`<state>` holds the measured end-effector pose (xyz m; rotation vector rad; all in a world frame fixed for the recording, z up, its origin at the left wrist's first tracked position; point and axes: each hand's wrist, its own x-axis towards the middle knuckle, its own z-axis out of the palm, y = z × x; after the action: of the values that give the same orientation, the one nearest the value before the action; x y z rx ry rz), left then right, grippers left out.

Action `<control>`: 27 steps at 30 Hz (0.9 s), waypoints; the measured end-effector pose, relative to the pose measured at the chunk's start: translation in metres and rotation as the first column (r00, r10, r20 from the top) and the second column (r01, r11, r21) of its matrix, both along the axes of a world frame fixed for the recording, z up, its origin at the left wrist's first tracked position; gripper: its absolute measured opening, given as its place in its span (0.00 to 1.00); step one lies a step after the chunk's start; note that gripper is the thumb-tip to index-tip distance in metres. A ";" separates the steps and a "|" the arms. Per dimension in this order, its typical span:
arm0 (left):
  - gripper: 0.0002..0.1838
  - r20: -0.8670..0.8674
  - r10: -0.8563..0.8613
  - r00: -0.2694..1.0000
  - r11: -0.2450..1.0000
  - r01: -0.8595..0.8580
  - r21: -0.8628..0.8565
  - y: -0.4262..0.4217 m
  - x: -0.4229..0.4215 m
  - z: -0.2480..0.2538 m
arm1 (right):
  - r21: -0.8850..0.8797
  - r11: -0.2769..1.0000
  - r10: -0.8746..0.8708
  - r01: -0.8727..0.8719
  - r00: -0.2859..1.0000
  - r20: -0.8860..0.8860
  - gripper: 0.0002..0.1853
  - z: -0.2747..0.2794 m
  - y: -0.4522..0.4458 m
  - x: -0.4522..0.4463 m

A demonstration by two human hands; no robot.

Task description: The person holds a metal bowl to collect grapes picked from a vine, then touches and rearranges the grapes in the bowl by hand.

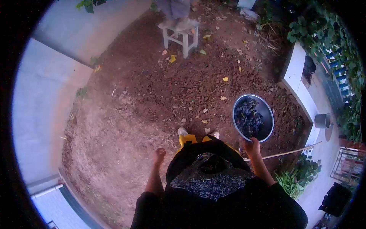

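The bowl (267, 124) is the landmark for this record. It hangs over bare soil, ahead of the wearer's right side, mouth turned up toward the wearer. Its seen outline is a slight oval, long axis running away from the body and leaning left at the far end. Grapes (248, 116) lie inside, mostly left of centre. The right hand (251, 147) is clamped on the bowl's near rim. The left hand (160, 155) hangs well apart, left of and nearer the body than the bowl; its fingers look curled, contents I cannot tell. Beyond the bowl and leftward, I note a blurred person (176, 9) at a stool (185, 40). A bucket (322, 121) stands right of the bowl.
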<state>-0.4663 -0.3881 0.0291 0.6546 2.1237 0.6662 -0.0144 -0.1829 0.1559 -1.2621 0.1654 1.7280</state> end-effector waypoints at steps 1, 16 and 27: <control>0.11 -0.054 -0.029 0.998 1.000 0.029 0.006 0.000 0.000 0.000 | -0.004 1.000 -0.014 0.015 0.999 0.037 0.06 -0.002 0.000 0.001; 0.13 0.105 0.130 0.986 0.982 -0.143 0.120 -0.014 0.001 0.014 | -0.029 1.000 0.006 -0.007 1.000 -0.025 0.05 -0.004 0.002 -0.001; 0.13 -0.063 0.031 0.997 0.998 -0.028 0.047 -0.016 0.005 0.030 | 0.077 0.985 0.157 -0.154 0.987 -0.027 0.12 0.009 -0.001 -0.003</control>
<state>-0.4611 -0.4044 0.0588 0.6788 2.1865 0.7216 -0.0175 -0.1842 0.1649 -1.2186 0.0214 1.8716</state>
